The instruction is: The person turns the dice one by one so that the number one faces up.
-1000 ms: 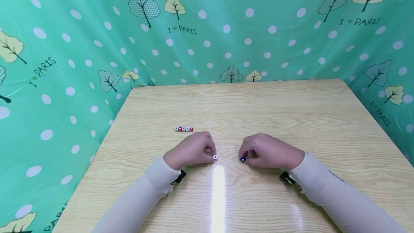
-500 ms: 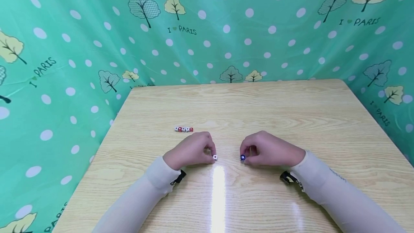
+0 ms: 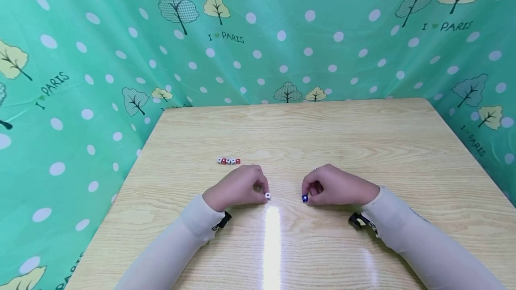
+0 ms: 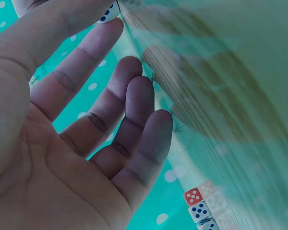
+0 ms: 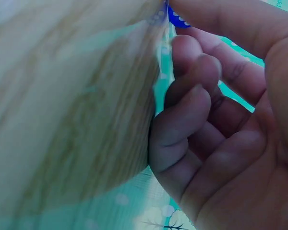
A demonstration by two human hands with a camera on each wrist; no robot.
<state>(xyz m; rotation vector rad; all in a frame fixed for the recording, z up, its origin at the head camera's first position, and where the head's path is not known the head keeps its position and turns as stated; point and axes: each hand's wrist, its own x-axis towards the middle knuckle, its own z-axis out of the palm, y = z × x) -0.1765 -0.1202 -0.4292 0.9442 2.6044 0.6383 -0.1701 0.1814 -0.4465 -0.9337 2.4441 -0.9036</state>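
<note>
My left hand point(image 3: 238, 185) pinches a white die point(image 3: 268, 196) between thumb and index finger on the wooden tabletop. In the left wrist view, blue pips show on one face of that white die point(image 4: 108, 13), and the other fingers hang loosely bent. To its right, my right hand point(image 3: 338, 186) pinches a blue die point(image 3: 304, 198) with a white pip on top. Only a sliver of the blue die point(image 5: 178, 17) shows in the right wrist view, where the remaining fingers curl towards the palm. A gap of bare wood separates the two dice.
Beyond my left hand, several red and white dice point(image 3: 228, 161) form a tight row. A tiny white thing point(image 3: 315, 169) peeks out behind my right knuckles, mostly hidden. Green polka-dot cloth point(image 3: 282, 48) hangs around the table's point(image 3: 322, 129) far and side edges.
The blue die has turned in my right fingers and shifted slightly to the right with that hand. A tiny white thing now shows behind the right knuckles. My left hand stays put.
</note>
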